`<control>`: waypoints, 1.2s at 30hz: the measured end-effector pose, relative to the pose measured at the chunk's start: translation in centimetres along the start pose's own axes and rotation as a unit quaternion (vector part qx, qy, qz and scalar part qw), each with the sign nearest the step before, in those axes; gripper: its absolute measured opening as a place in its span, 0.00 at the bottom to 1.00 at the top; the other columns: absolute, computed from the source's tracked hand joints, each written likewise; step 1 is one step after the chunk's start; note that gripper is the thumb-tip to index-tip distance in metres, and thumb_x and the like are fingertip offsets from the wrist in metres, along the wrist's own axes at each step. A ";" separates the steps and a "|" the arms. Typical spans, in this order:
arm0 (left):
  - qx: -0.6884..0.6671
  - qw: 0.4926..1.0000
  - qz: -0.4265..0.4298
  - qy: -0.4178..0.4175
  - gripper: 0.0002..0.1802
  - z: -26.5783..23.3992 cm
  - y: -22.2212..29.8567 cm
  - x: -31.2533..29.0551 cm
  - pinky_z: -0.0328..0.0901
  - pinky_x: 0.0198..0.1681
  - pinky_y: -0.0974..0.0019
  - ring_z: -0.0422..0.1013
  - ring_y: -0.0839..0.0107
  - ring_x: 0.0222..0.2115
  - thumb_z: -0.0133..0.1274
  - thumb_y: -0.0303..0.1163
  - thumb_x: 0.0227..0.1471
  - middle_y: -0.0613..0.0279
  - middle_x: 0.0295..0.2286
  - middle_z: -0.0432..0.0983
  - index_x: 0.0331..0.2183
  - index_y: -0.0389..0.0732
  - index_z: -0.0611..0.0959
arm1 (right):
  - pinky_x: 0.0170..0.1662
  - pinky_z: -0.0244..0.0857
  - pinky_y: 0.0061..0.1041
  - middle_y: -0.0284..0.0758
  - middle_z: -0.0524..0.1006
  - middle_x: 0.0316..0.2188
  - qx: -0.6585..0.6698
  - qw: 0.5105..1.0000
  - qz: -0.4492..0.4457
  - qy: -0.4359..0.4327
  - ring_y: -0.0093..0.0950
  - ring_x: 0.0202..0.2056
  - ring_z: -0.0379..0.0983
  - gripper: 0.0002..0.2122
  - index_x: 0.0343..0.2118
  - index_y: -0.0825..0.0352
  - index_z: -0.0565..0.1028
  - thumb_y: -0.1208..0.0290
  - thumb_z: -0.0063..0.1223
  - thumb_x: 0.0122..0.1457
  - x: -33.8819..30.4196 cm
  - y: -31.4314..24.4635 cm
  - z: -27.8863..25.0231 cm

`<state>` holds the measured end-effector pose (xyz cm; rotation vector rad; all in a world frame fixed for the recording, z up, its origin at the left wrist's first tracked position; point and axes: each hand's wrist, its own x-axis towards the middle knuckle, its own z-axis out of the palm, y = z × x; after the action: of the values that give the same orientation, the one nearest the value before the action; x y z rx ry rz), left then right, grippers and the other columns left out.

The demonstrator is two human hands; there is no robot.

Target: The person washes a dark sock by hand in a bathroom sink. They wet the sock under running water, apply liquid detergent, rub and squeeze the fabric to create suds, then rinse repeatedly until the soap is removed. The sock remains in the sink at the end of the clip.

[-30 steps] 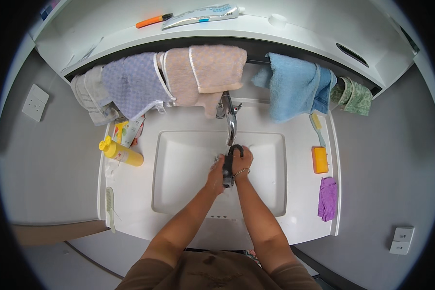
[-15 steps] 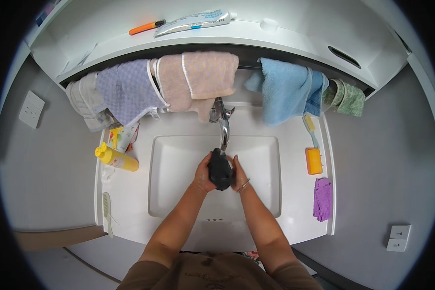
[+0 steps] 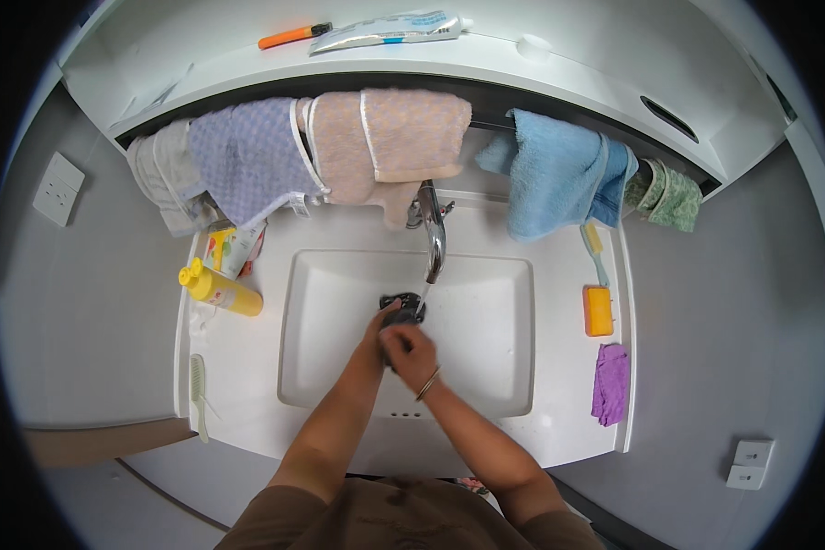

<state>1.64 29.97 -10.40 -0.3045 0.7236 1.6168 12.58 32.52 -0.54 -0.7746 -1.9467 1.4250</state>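
Note:
A black, rounded object (image 3: 403,314) is held in the white sink basin (image 3: 486,348), below the chrome tap (image 3: 436,240). Its kind I cannot make out; small light spots show along its far end. A thin stream of water runs from the spout onto it. My left hand (image 3: 373,335) grips the object from its left side, the fingers partly hidden. Curled and slightly blurred, my right hand (image 3: 414,356) lies over the near part of the object, a bracelet (image 3: 428,384) on its wrist. Whether its fingers pinch anything is hidden.
Left on the counter are a yellow bottle (image 3: 222,291) and a pale comb (image 3: 199,396). To the right lie a toothbrush-like brush (image 3: 596,254), an orange sponge-like block (image 3: 598,311) and a purple cloth (image 3: 610,385). Towels, including a blue one (image 3: 559,174), hang behind the tap.
My right hand has moved from the object's right side to over its near part, its fingers now curled. The object has shifted slightly left and turned, showing light spots.

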 end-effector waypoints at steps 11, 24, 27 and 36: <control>-0.105 0.943 -0.031 -0.314 0.20 2.4 -1.6 0.6 0.66 0.37 0.63 0.70 0.67 0.33 0.49 0.48 0.50 0.62 0.32 0.73 0.35 0.40 0.75 | 0.25 0.66 0.38 0.42 0.74 0.21 -0.365 0.928 -0.059 -0.036 0.41 0.22 0.71 0.17 0.20 0.65 0.71 0.59 0.36 0.57 3.3 2.2 -0.5; 0.017 0.994 0.101 -0.049 0.11 4.3 4.3 -2.7 0.62 0.46 0.60 0.68 0.64 0.39 0.43 0.35 0.50 0.62 0.33 0.72 0.36 0.42 0.73 | 0.30 0.64 0.22 0.31 0.74 0.19 -0.107 0.967 0.148 -0.180 0.22 0.25 0.69 0.11 0.24 0.70 0.73 0.65 0.56 0.50 4.5 6.5 -6.6; 0.081 0.992 0.091 0.014 0.12 1.9 4.8 -3.0 0.60 0.47 0.53 0.65 0.63 0.42 0.43 0.35 0.51 0.61 0.38 0.70 0.39 0.45 0.71 | 0.30 0.64 0.18 0.28 0.74 0.20 0.054 0.979 0.179 -0.086 0.18 0.26 0.69 0.07 0.25 0.71 0.73 0.73 0.58 0.48 4.3 8.1 -7.0; 0.070 0.992 0.017 -0.105 0.18 -0.8 1.3 0.5 0.68 0.30 0.63 0.71 0.63 0.25 0.46 0.43 0.52 0.53 0.28 0.73 0.36 0.38 0.73 | 0.36 0.63 0.26 0.36 0.74 0.31 0.022 0.994 -0.095 0.052 0.29 0.31 0.70 0.11 0.33 0.70 0.73 0.73 0.51 0.45 -1.1 3.6 1.8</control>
<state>0.12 29.89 -10.90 -0.0195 0.6782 1.5942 12.27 31.52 -4.56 -0.6129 -1.8514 1.2838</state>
